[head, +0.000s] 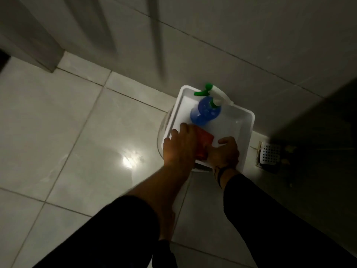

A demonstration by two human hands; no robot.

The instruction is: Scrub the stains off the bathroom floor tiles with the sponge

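1. Red sponge (205, 144) lies in a white plastic tub (245, 120), beside a blue spray bottle (204, 112).
2. Left hand (179, 146) and right hand (225, 153) both clasp it.
3. Glossy pale floor tiles (77, 142); a perforated metal drain (269, 154) sits nearby.

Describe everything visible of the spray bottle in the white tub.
The spray bottle has a translucent blue, rounded body that looks like plastic, topped by a white sprayer head with a green trigger and green nozzle tip. It sits inside the white tub at its far end, near the wall, its head reaching over the far rim. The red item under the hands lies right by its base; whether they touch is unclear. Neither hand touches it.
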